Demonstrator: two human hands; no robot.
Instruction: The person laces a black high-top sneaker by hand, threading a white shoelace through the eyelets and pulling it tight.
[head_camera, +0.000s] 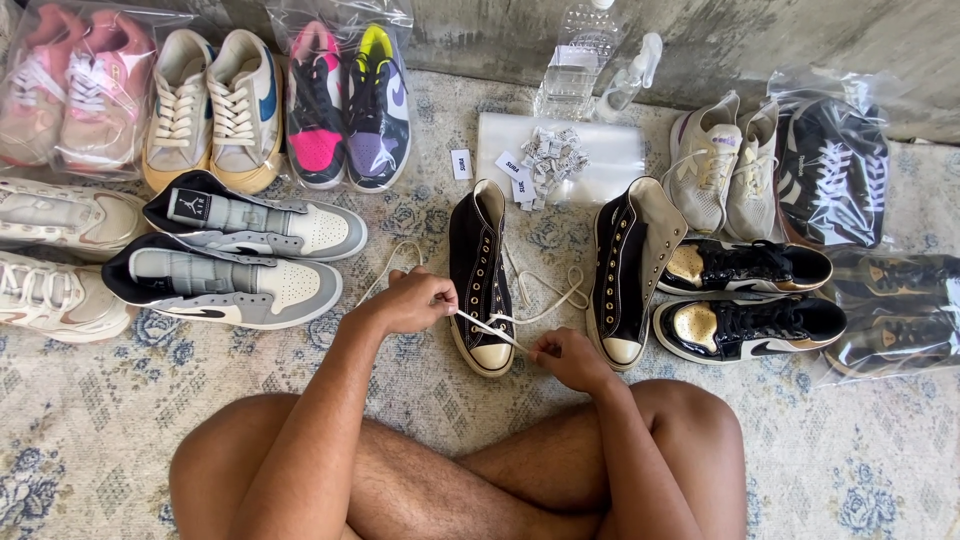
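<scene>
Between the crossed knees and the wall, on a patterned rug (120, 400), both hands pinch a white lace (500, 325): left hand (415, 300) on one end, right hand (568, 358) on the other. It runs through only the lowest eyelets of the left black high-top (478, 270); upper eyelets stand empty. Its mate (622, 265) just beside looks unlaced. Beyond, bagged sneakers (345, 105) and a bottle (575, 60).

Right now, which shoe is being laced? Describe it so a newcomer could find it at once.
On the patterned rug, look just ahead of the seated person's crossed legs, where two black high-top sneakers stand side by side. It is the left high-top, with a cream lace stretched between the left hand and right hand. Its twin has bare eyelets.
</scene>
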